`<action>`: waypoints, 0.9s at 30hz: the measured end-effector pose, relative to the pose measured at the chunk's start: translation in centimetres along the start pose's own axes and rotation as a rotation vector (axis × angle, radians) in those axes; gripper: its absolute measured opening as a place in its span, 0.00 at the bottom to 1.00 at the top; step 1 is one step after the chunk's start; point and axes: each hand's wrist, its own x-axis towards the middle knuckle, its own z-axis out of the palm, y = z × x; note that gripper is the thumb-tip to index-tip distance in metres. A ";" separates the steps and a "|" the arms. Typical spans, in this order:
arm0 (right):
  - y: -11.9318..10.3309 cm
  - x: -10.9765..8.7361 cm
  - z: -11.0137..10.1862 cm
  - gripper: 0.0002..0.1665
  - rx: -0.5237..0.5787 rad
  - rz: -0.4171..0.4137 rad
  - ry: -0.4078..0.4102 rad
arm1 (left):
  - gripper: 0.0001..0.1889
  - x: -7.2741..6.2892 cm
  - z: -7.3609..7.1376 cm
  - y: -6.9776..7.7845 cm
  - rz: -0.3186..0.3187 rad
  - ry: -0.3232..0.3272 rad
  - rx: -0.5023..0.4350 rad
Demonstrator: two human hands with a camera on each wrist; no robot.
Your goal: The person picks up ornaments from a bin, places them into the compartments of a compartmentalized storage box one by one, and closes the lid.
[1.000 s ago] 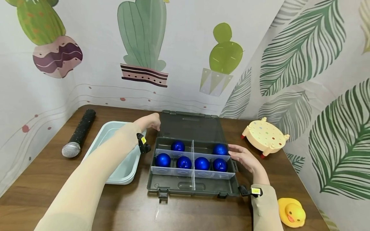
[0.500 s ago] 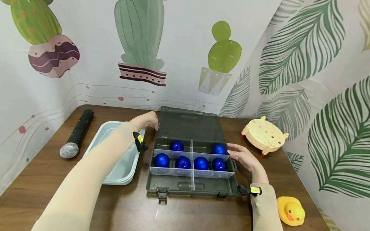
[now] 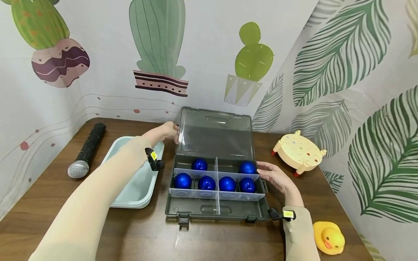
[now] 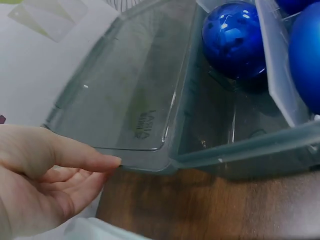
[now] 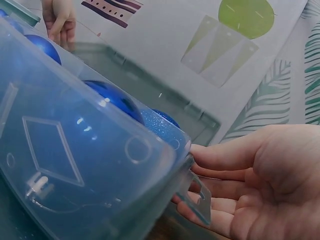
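Observation:
A dark translucent plastic storage box [image 3: 202,209] lies on the table, with pale dividers and several blue balls [image 3: 207,183] in its compartments. Its lid [image 3: 215,134] leans back, raised behind the box. At the lid's left edge, my left hand [image 3: 169,129] pinches the rim between thumb and fingers, as the left wrist view shows. My right hand [image 3: 275,177] holds the box's right side. In the right wrist view its thumb [image 5: 225,155] lies at the top rim beside a clasp [image 5: 200,197], while some fingertips are hidden behind that clasp and the wall.
Left of the box stands a pale blue tray [image 3: 137,201], partly under my left forearm. A black microphone [image 3: 88,148] lies farther left. Over on the right are a cream round toy stool [image 3: 298,150] and a yellow rubber duck [image 3: 328,238]. A patterned cloth [image 3: 209,72] hangs behind the table.
The lid has tilted up from lying further back, its top edge now higher. My left hand has risen slightly with it. The right hand keeps its place on the box.

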 end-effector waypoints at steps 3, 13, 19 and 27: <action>-0.2 0.0 0.0 0.36 -0.001 -0.002 -0.001 | 0.34 -1.2 -0.1 0.4 0.057 0.041 -0.026; -0.2 0.0 -0.1 0.36 -0.034 0.001 -0.009 | 0.30 -4.6 0.9 1.8 0.182 0.163 0.000; -0.3 0.0 -0.2 0.36 -0.033 0.001 -0.004 | 0.29 -5.6 1.0 1.3 0.290 0.192 -0.004; -0.2 -0.1 -0.1 0.35 -0.049 -0.007 0.001 | 0.26 -6.9 0.7 0.5 0.354 0.167 -0.078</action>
